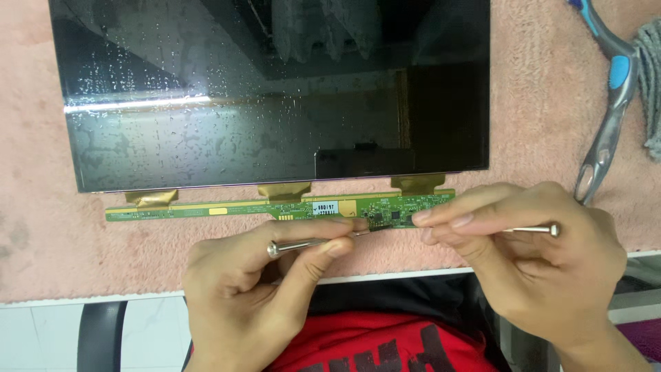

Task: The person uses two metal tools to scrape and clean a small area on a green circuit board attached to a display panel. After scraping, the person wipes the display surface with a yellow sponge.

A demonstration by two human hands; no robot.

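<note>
Both hands sit low in my view, meeting over the long, narrow green circuit board (275, 207) that runs along the bottom edge of the large dark glass display panel (275, 89). My left hand (258, 296) is closed, thumb and forefinger pinching a thin silver metal probe (310, 243) whose tip points right, toward the board's right-hand section. My right hand (533, 258) is closed too, its fingers curled round a second thin silver metal probe (533, 229) with a rounded end sticking out to the right; its fingertips (441, 219) rest against the board's lower edge. The two tips seem to meet near the small black chips, though the fingers hide the exact contact, so I cannot say for sure. Three gold-brown flex ribbons (284, 190) join the board to the panel, which is speckled with droplets and lies flat on a pink fuzzy mat (41, 227). Room is tight here: the board lies close to the white table edge (89, 299), and my wrists hang over it above a red shirt (372, 344). To the right, well apart from my right hand, a grey and blue handled tool (613, 103) rests on the mat beside a grey cloth (651, 83).
</note>
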